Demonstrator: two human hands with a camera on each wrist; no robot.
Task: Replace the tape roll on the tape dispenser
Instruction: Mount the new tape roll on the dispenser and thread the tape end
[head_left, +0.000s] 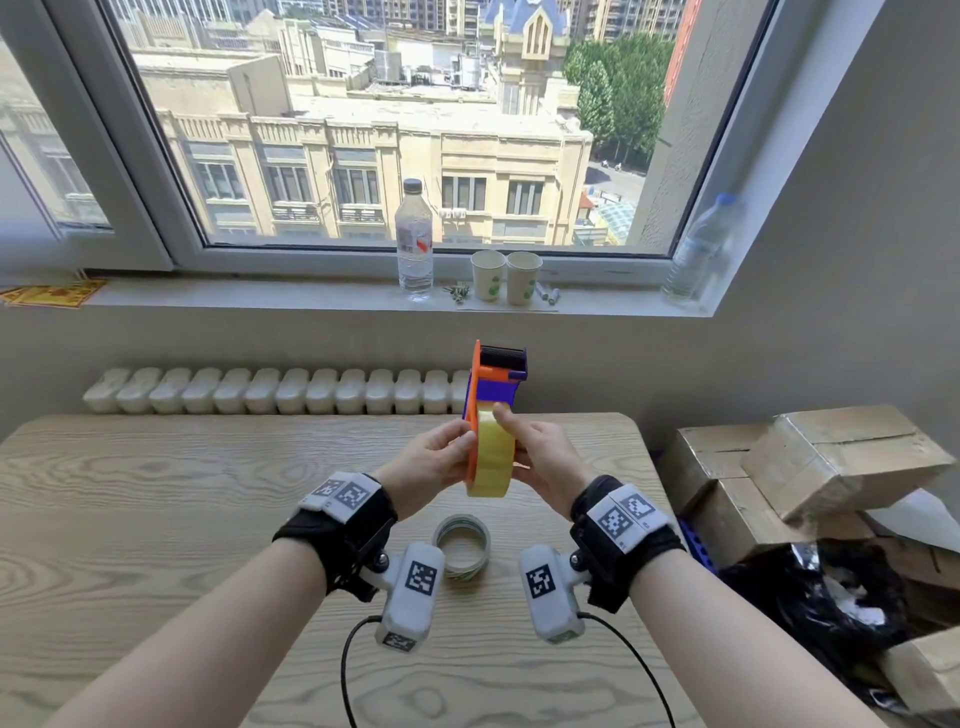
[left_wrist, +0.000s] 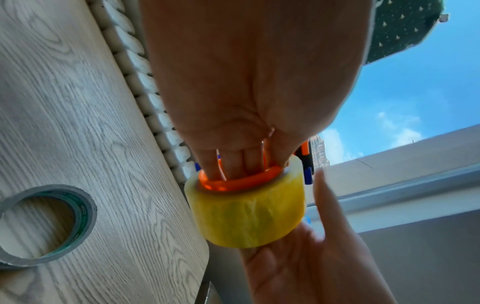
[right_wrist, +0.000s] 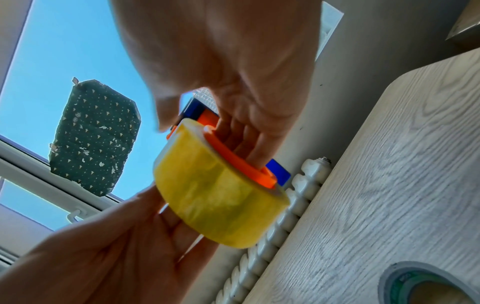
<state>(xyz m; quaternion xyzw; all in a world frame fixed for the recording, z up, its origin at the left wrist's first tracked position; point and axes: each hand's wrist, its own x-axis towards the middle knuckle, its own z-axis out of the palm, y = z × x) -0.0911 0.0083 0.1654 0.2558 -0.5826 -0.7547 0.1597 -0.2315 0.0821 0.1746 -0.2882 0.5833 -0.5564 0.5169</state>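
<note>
I hold an orange and blue tape dispenser (head_left: 500, 375) upright above the wooden table (head_left: 156, 493), with a yellow tape roll (head_left: 491, 457) on its orange hub (right_wrist: 241, 164). My left hand (head_left: 441, 454) pinches the dispenser's orange side plate, fingers against it (left_wrist: 233, 162). My right hand (head_left: 530, 447) grips the yellow tape roll (right_wrist: 215, 203), thumb on its top and fingers (right_wrist: 249, 144) curled into the hub side. A thin grey tape roll (head_left: 462, 553), almost used up, lies flat on the table below my hands.
A white radiator (head_left: 280, 389) runs behind the table. On the window sill stand a water bottle (head_left: 414, 244), two paper cups (head_left: 506, 276) and a second bottle (head_left: 701, 249). Cardboard boxes (head_left: 810, 467) and a black bag (head_left: 821, 597) crowd the right.
</note>
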